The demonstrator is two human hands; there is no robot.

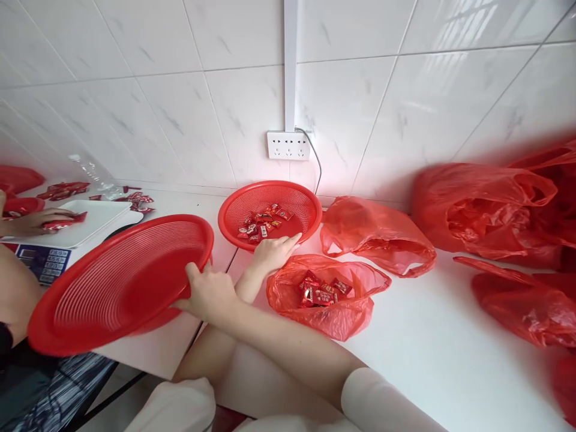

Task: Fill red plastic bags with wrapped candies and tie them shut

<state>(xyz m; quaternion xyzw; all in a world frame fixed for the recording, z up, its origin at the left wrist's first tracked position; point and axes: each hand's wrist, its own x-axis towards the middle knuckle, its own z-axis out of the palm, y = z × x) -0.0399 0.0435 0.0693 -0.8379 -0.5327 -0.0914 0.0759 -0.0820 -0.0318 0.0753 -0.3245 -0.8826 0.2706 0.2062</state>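
My forearms cross. My right hand grips the rim of a large red basket at the left, which is tilted with no packets visible inside. My left hand is at the near rim of a smaller red basket by the wall, fingers together along the rim; its thumb is hidden. Several small red packets lie in that basket. Just right of my left hand, an open red plastic bag holds more red packets.
Another red bag lies behind, with more bags at the right. On the left, another person's hand holds a red packet over a white scale tray. A clear bottle and a wall socket with a cable are behind.
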